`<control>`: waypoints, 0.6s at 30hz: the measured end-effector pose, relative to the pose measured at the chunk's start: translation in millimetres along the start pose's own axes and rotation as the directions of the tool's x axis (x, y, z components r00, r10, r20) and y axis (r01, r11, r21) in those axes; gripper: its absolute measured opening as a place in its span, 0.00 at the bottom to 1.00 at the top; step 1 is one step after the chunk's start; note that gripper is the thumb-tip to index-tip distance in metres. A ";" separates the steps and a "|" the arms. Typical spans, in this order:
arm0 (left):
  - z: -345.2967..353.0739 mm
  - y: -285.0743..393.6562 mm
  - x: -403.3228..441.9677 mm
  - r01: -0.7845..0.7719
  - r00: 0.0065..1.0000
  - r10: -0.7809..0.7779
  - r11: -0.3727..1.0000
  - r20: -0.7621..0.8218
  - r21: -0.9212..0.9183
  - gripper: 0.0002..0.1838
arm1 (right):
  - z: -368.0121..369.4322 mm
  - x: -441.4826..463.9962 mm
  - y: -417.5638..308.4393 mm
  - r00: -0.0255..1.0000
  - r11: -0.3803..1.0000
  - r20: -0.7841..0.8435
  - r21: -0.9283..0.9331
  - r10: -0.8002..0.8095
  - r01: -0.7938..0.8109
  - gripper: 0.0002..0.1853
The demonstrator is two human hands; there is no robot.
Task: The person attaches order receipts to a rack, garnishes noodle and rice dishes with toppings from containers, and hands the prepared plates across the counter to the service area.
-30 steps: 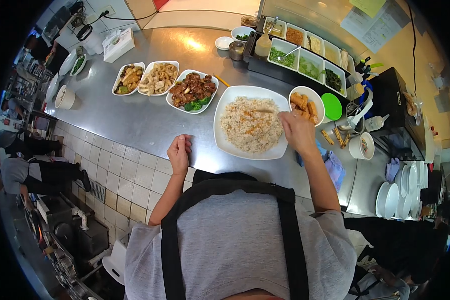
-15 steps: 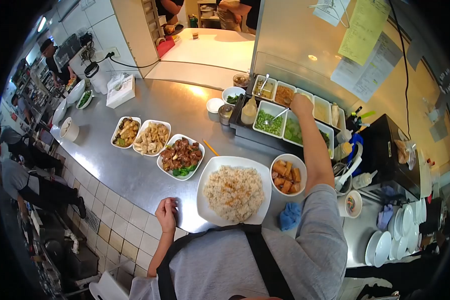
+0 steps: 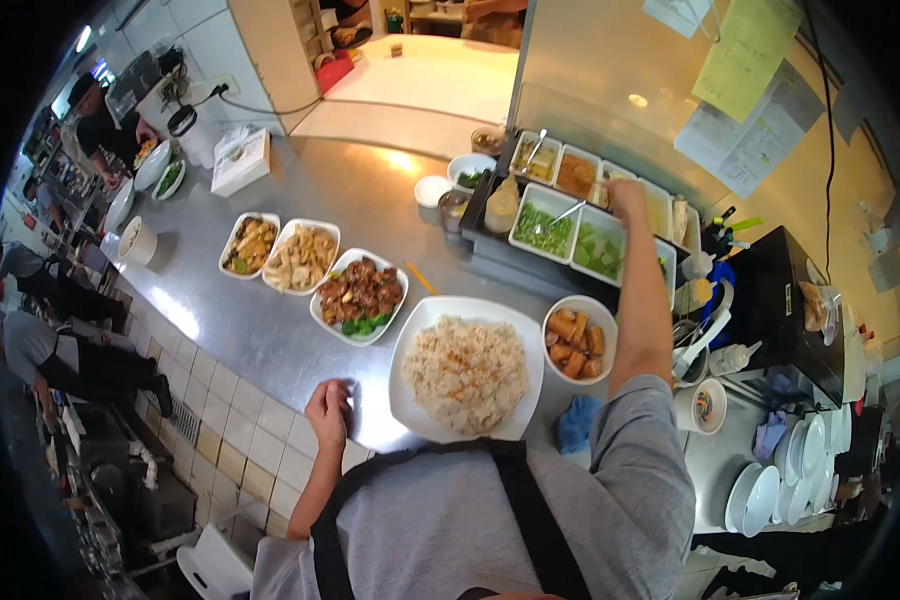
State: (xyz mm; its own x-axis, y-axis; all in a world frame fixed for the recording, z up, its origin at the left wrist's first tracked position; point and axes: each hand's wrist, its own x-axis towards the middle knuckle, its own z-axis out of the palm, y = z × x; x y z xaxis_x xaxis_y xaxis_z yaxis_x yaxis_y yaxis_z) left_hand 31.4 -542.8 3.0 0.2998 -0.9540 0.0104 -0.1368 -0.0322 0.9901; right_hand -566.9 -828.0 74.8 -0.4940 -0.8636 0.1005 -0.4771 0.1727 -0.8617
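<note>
My right hand [image 3: 626,199] reaches over the condiment rack, fingers pointing down at a small white tub in its back row. The fingertips are bent together, and what they hold, if anything, is hidden. Near that hand are a tub of crumbly brown topping [image 3: 577,175], a tub of chopped green onion [image 3: 543,226] and a tub of green leaves [image 3: 599,248]. Loosely curled, my left hand [image 3: 328,411] rests by the counter edge with nothing visible in it. Between my arms stands a square white plate [image 3: 402,398] heaped with rice [image 3: 465,372], brown bits scattered on top.
Left of the rice are dishes of glazed meat with broccoli [image 3: 359,297], pale meat pieces [image 3: 300,257] and mixed stir-fry [image 3: 251,246]. A bowl of brown chunks [image 3: 575,342] and a blue cloth [image 3: 576,425] lie right. Plates [image 3: 753,498] stack far right. A co-worker [image 3: 105,125] stands far left.
The view has shifted slightly. My right hand has moved a little rightward over the tubs. The co-worker at far left now leans toward the plates on the counter. My left hand stays by the edge.
</note>
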 end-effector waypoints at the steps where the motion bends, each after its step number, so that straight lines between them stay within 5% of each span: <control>1: -1.2 3.2 -1.2 0.011 1.000 -0.010 1.000 -0.004 0.024 0.15 | -10.6 -13.1 -10.7 0.990 0.973 0.012 -0.185 -0.140 0.140 0.12; 3: -2.9 -0.2 -0.6 -0.009 1.000 0.009 0.998 -0.002 0.066 0.16 | -28.9 -63.9 -49.4 0.992 0.988 0.054 -0.095 -0.113 0.118 0.10; 4: -5.5 -3.7 -0.3 -0.007 0.999 0.007 1.000 0.045 -0.001 0.16 | -34.9 -96.2 -69.4 0.995 0.984 0.077 0.164 0.055 -0.067 0.09; 6: -4.5 3.3 -1.4 -0.028 0.999 0.027 0.999 0.043 0.034 0.16 | -44.0 -144.7 -86.4 0.978 0.934 0.204 0.342 0.039 -0.108 0.09; 15: -9.1 -7.6 2.6 0.046 0.994 -0.027 0.984 0.109 -0.173 0.17 | -11.5 -340.5 -99.4 0.964 0.972 0.133 0.085 -0.228 0.218 0.09; 18: -10.6 -2.1 4.4 0.069 0.992 -0.046 0.980 0.120 -0.189 0.17 | -12.4 -383.8 -110.0 0.958 0.977 0.189 0.047 -0.213 0.208 0.09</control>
State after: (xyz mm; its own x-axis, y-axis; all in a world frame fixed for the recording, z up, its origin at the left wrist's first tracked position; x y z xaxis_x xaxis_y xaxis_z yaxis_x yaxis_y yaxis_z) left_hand 43.0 -543.8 2.5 0.1905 -0.9803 -0.0523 0.0654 -0.0404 0.9970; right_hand -333.9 -509.7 137.2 -0.2341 -0.9543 0.1857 -0.5345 -0.0332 -0.8445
